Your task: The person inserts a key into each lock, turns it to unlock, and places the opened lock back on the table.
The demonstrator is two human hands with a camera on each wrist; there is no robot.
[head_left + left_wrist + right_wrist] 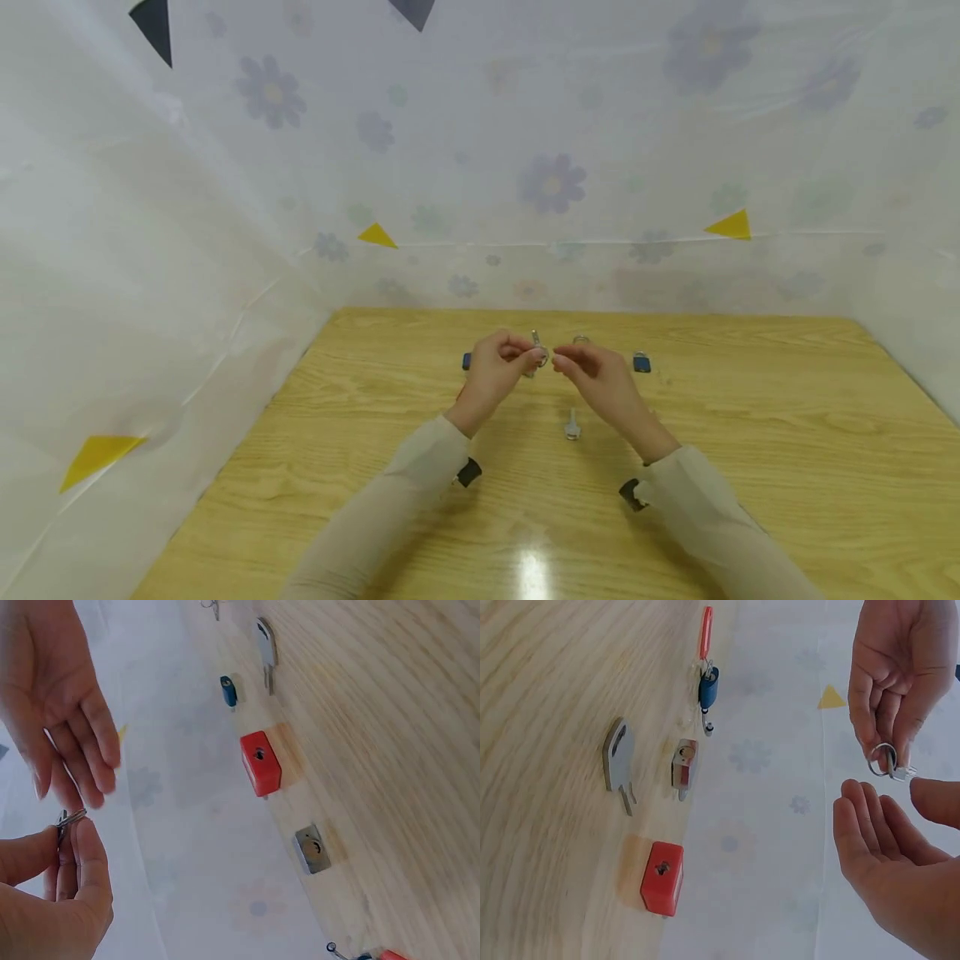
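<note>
- Head view: a small key ring point(539, 357) sits above the middle of the wooden table point(750, 467), pinched between thumb and curled fingers of the left hand point(497, 371).
- The right hand point(600, 379) hovers just beside it, fingers relaxed and holding nothing.
- A grey key point(572, 426) lies on the table below the hands.
- A red padlock point(662, 877) rests nearer the far edge, a blue padlock point(641, 362) to its right.

**Key ring pinched above the table**

Left hand point(52, 900) pinching a small key ring point(69, 820) between thumb and forefinger. Right hand point(52, 690) just above, fingers straight, apart from the ring. On the wooden table point(405, 750): grey key point(266, 649), blue padlock point(228, 691), red padlock point(260, 762), silver padlock point(312, 849).
</note>
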